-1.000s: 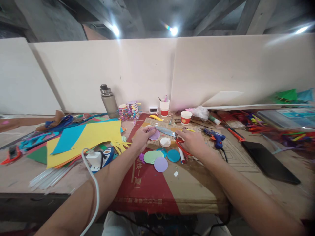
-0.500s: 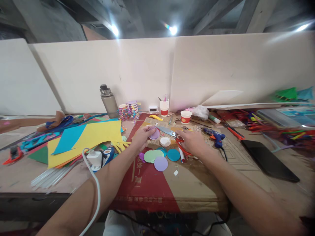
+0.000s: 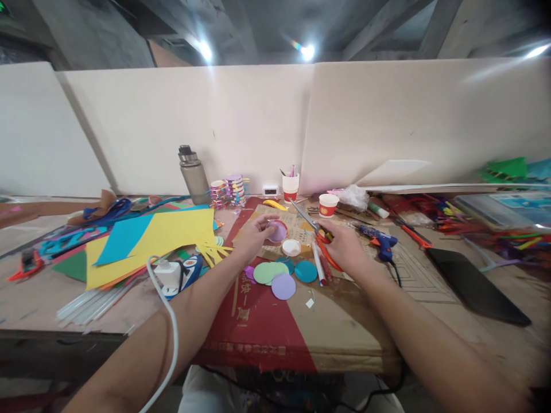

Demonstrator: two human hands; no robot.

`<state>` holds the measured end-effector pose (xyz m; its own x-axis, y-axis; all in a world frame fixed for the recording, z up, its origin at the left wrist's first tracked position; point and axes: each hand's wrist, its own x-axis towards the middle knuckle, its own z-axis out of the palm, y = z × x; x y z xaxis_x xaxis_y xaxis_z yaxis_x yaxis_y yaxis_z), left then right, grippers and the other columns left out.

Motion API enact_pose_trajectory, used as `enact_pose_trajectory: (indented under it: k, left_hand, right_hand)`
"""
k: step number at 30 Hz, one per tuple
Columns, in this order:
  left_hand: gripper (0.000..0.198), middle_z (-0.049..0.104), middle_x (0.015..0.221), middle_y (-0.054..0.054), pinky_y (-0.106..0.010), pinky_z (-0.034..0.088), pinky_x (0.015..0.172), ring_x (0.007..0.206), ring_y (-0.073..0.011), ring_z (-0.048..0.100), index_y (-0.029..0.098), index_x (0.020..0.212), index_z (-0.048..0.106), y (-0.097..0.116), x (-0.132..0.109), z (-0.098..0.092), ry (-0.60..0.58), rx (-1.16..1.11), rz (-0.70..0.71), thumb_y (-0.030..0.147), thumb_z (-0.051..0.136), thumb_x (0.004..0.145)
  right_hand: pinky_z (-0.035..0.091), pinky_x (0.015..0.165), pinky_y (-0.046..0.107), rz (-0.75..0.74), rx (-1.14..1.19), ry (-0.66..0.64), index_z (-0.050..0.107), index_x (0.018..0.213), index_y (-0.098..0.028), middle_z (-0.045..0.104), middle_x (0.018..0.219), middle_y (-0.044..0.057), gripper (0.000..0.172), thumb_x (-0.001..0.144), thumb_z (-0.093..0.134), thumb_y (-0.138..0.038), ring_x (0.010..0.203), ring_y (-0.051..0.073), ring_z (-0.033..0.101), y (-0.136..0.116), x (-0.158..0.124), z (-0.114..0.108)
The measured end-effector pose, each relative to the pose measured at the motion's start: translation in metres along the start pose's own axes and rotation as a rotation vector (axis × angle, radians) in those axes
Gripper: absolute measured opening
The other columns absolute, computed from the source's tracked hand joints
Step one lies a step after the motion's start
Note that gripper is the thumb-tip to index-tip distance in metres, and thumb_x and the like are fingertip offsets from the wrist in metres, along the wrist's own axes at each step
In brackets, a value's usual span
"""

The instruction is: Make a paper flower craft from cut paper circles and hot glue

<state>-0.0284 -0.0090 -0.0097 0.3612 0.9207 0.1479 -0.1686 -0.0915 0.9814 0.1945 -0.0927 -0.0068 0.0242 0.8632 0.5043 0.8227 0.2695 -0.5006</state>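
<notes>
Scissors (image 3: 308, 218) swung away — cardboard (image 3: 344, 327) below, panels (image 3: 185, 115) behind.

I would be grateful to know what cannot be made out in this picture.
- Head view, red-handled metal scissors: handles partly hidden by the right hand's grip.
- Head view, small white box: its dark display is too small to read.
- Head view, light-blue folded piece: cut off by the right edge.
</notes>
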Motion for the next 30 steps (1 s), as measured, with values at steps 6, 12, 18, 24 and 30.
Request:
enact_pose_trajectory:
  k: [6, 12, 18, 24, 30]
  left_hand:
    - [0.035, 0.066, 0.074, 0.001, -0.021, 0.046, 0.059, 0.064, -0.0103, 0.058, 0.016, 0.083, 0.066, 0.003, -0.002, 0.011, 0.122, -0.173, 0.02, 0.038, 0.083, 0.062]
    - [0.035, 0.062, 0.072, 0.003, -0.019, 0.044, 0.05, 0.058, -0.0075, 0.054, 0.016, 0.084, 0.058, 0.007, -0.003, 0.018, 0.197, -0.372, -0.045, 0.029, 0.084, 0.064]
    - [0.046, 0.065, 0.082, 0.003, -0.026, 0.056, 0.063, 0.074, -0.0116, 0.063, 0.019, 0.087, 0.05, 0.008, -0.008, 0.024, 0.147, -0.434, -0.024, 0.018, 0.086, 0.057]
    - [0.038, 0.064, 0.083, 0.001, -0.032, 0.06, 0.071, 0.076, -0.0123, 0.064, 0.017, 0.085, 0.05, 0.006, -0.015, 0.036, 0.071, -0.383, -0.095, 0.015, 0.081, 0.062]
    - [0.025, 0.063, 0.078, 0.0, -0.031, 0.06, 0.069, 0.069, -0.0111, 0.062, 0.016, 0.083, 0.052, 0.009, -0.016, 0.036, 0.09, -0.373, -0.185, 0.008, 0.07, 0.067]
  right_hand:
    - [0.05, 0.095, 0.036, 0.01, 0.058, 0.041, 0.066, 0.119, -0.017, 0.071, 0.117, 0.01, 0.041, 0.08, 0.054, -0.024, 0.108, 0.024, 0.066, -0.009, -0.002, 0.001]
    - [0.046, 0.1, 0.038, -0.081, 0.049, -0.035, 0.06, 0.124, -0.016, 0.065, 0.127, 0.012, 0.043, 0.082, 0.053, -0.02, 0.117, 0.024, 0.06, -0.014, -0.005, 0.004]
    - [0.051, 0.086, 0.038, 0.042, 0.174, -0.013, 0.062, 0.118, -0.018, 0.072, 0.107, 0.01, 0.037, 0.084, 0.057, -0.032, 0.095, 0.024, 0.066, -0.015, -0.007, 0.01]
    - [0.053, 0.064, 0.032, 0.187, 0.496, 0.034, 0.058, 0.121, -0.017, 0.073, 0.09, 0.007, 0.05, 0.08, 0.061, -0.047, 0.069, 0.02, 0.065, -0.02, -0.005, 0.014]
    - [0.05, 0.081, 0.034, 0.232, 0.135, 0.03, 0.064, 0.118, -0.021, 0.073, 0.106, 0.008, 0.038, 0.081, 0.06, -0.031, 0.09, 0.022, 0.067, -0.011, 0.0, -0.001]
